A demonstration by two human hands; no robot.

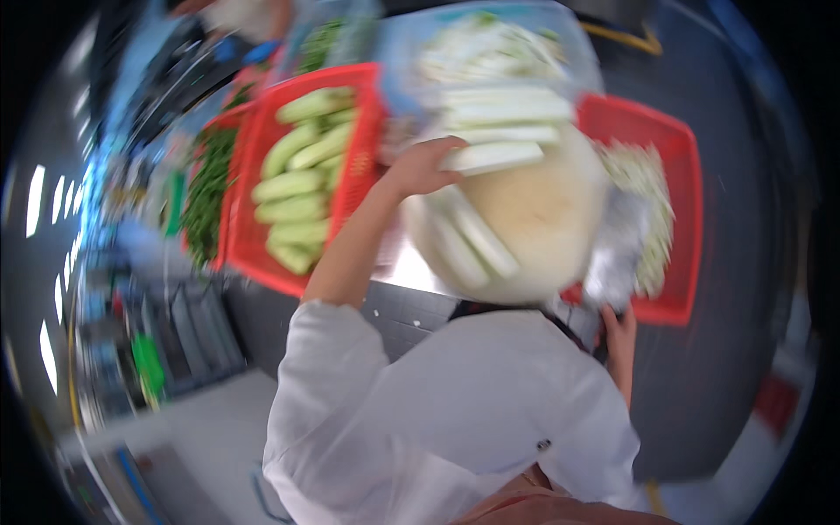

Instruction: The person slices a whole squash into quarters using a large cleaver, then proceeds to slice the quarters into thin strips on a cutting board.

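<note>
My left hand (426, 165) reaches over the left side of a round cutting board (538, 223), with thumb and fingers around the end of a pale peeled gourd piece (500, 157). Two more long gourd pieces (469, 236) lie side by side at the board's near left. Further pale lengths (508, 108) lie along its far edge. In my right hand (615, 328) is the handle of a cleaver. Its broad blade (613, 246), blurred, is between the board and a red basket (686, 216) of shredded pale vegetable (646, 216).
Left of the board stands a red basket (239, 243) of whole light-green gourds (295, 187); leafy greens (211, 190) lie beyond it. Behind the board, a clear tub (584, 52) holds cut pale vegetables (492, 52). Part of another person (249, 20) shows at the far left.
</note>
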